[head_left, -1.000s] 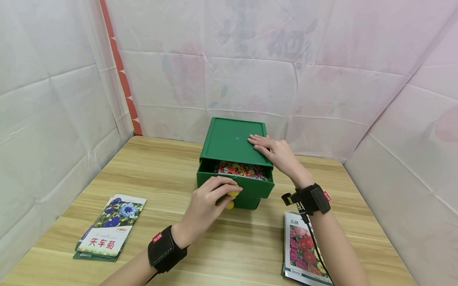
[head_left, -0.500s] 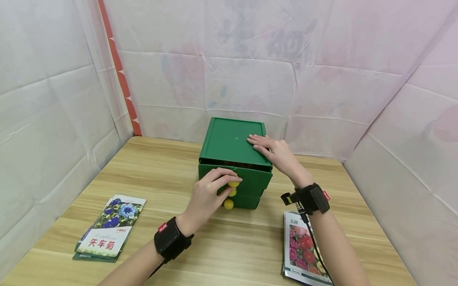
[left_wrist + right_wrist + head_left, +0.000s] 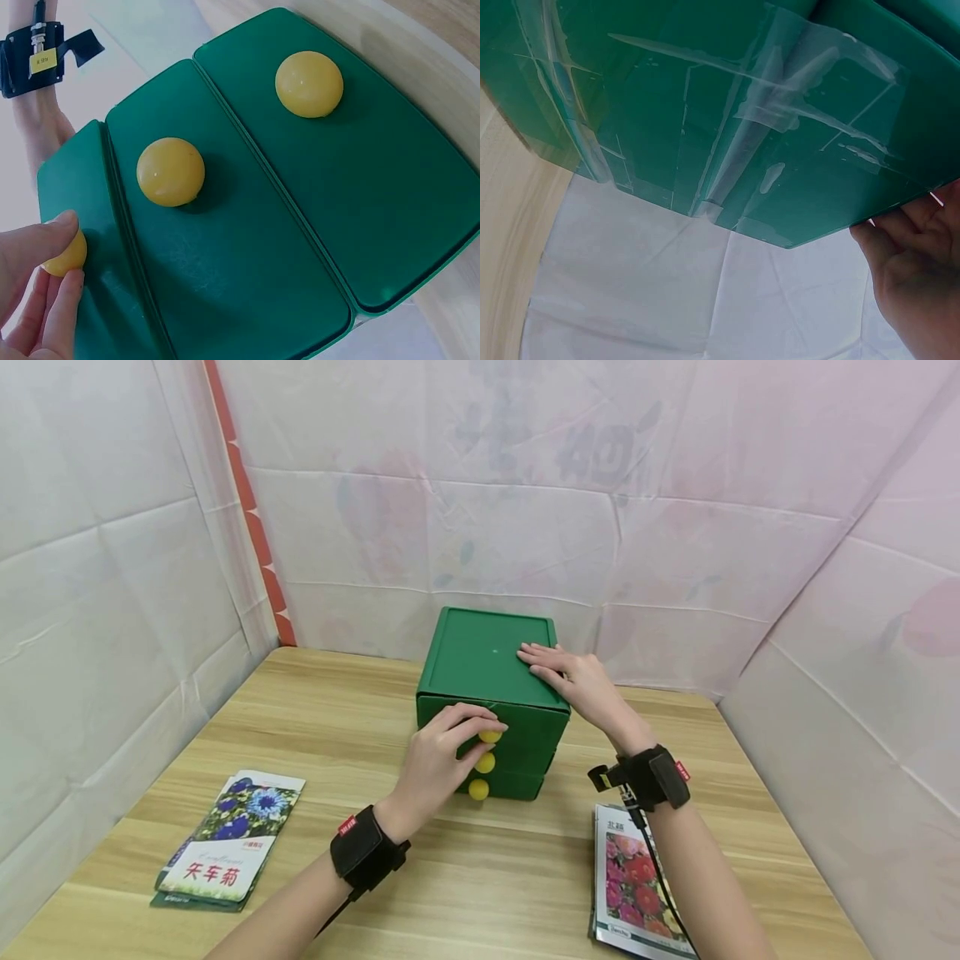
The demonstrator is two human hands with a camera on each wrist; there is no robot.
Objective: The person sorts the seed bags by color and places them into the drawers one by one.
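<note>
White creased sheeting is hung on three sides of a wooden table [image 3: 360,718]. At its middle a green three-drawer box [image 3: 480,660] is stood, front toward the person.

Top drawer [image 3: 525,727]: one second ago it was pulled out, with colourful seed packets visible inside; half a second ago it was nearly in; now it is flush with the box front. Closing stroke is judged complete.

Left hand [image 3: 438,760]: top yellow knob [image 3: 491,736] is pinched between thumb and curled fingers, confirmed in the left wrist view, where the knob [image 3: 67,255] is held at the fingertips [image 3: 45,232]. Middle knob [image 3: 486,762] and bottom knob [image 3: 478,789] are untouched.

Right hand [image 3: 570,677]: laid flat on the box lid near its right edge, fingers straight and together, position unchanged throughout.

Blue-flower seed packets [image 3: 225,852] are lying at the table's left; red-flower seed packets [image 3: 637,893] are lying at the right, partly under the right forearm.
</note>
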